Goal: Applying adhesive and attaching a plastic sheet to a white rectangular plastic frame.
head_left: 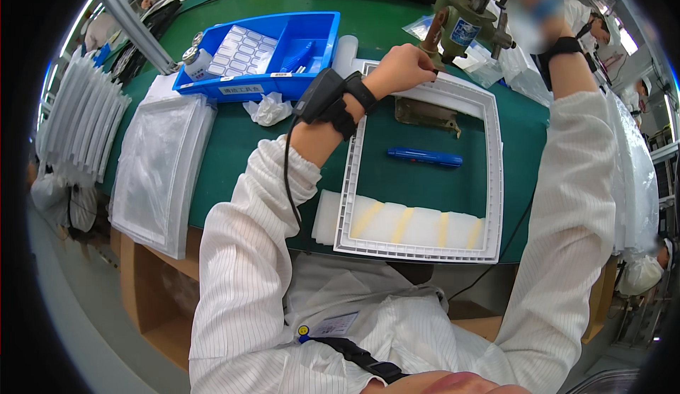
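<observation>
White plastic formed the one rectangular frame (pixel 495 181), which, in the head view, lay flat on the green worktop (pixel 248 167), its far edge just beside one green hand press (pixel 476 16). At that edge the person's left hand (pixel 400 68) had its grip bent, fingertips together; I could not tell whether they clamped anything. The right hand (pixel 537 1) was raised by the upper press, too blurred for me to tell its grip.

To my mind, a fingertip could get pinched if the press came down with the left hand so near, and the frame could crack or slip if it sat crooked.

I counted one blue pen (pixel 425 157) inside the frame's opening, one white foam pad (pixel 386 213) with four yellow strips at its near end, and one blue tray (pixel 297 84) to the left.
</observation>
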A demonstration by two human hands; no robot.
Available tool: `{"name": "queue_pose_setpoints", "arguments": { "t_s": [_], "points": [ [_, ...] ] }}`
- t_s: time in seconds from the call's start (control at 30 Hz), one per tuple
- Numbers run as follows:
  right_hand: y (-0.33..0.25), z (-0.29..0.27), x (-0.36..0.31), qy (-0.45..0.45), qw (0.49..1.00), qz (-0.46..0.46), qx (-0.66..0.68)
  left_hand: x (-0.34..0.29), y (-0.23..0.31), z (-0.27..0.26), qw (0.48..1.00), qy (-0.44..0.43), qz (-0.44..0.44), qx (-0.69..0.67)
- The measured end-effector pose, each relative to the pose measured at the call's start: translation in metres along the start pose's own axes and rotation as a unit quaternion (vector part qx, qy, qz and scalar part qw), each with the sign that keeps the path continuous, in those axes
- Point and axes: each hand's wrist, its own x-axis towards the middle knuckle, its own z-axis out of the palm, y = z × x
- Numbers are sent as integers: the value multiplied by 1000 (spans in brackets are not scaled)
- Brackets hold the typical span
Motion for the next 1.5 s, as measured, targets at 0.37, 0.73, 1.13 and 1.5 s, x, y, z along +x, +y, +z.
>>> {"name": "queue_pose_setpoints", "arguments": {
  "t_s": [0.37,0.73,1.13,1.5],
  "points": [
    [49,-138,-215,-195,860,-97,-461,-5,-22,-37,976,-91,66,186],
    [59,-161,-345,-260,830,25,-493,-17,-10,-49,969,-116,57,212],
    [40,-132,-240,-400,747,-105,-521,-183,50,-121,959,-167,-208,-94],
    [106,-54,-166,-428,683,-206,-555,-238,67,-93,873,-92,-303,-371]
  ]
}}
